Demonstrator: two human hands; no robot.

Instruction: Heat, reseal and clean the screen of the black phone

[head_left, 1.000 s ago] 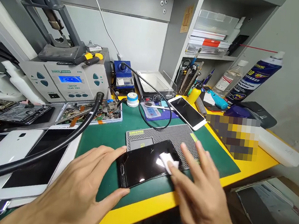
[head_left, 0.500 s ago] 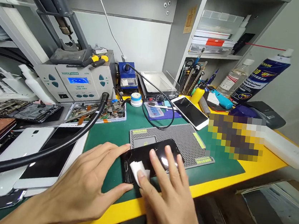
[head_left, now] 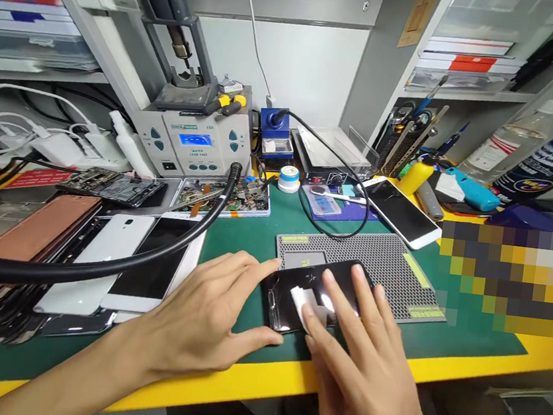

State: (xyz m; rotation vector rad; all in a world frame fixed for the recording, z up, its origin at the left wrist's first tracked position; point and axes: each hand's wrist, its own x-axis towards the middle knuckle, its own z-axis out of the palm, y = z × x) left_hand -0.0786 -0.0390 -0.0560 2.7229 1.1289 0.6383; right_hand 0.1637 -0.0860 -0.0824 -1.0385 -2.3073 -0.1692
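Since the earlier frames the small white wiping cloth [head_left: 302,300] had travelled from the screen's right end back toward its middle, the right hand [head_left: 362,370] with it. A green rectangular cutting mat [head_left: 232,242] covered the yellow-edged bench [head_left: 540,351], with open room at its near right corner and clutter crowding the left. A grey hot-air rework station [head_left: 195,141] stood behind, its blue display lit; its writing was too small to read. A grey perforated work pad [head_left: 390,264] with yellow labels lay on the mat. The glossy black phone screen [head_left: 298,283] rested half on this pad, near the bench's front edge. The left hand [head_left: 204,319], fingers spread wide, braced the screen's left end between index finger and thumb. The right hand, fingers extended flat, pressed the cloth onto the glass, gripping nothing.
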